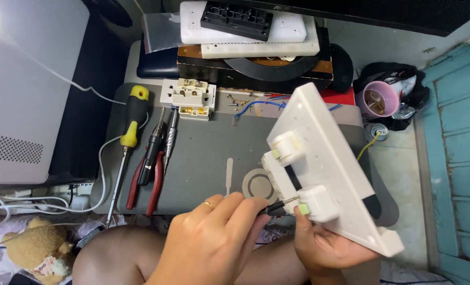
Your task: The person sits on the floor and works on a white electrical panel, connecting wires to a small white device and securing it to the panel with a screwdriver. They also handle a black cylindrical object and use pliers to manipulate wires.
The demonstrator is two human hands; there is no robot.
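My left hand (214, 240), with a ring on one finger, grips a thin dark screwdriver (278, 205). Its tip meets the lower white switch module (319, 203) on the back of a white switch plate (336, 158). My right hand (322, 245) holds that plate from below, tilted up over the grey work mat (203, 153), with the thumb resting against the lower module. A second white module (286, 146) sits higher on the plate. A yellow wire (367, 145) runs out behind the plate.
On the mat lie a yellow-and-black screwdriver (132, 124), red-handled pliers (150, 182), a loose white socket module (190, 97), small screws (237, 100) and blue wire (253, 107). Stacked boxes (250, 47) stand behind. A pink cup (380, 100) is right, a plush toy (34, 248) lower left.
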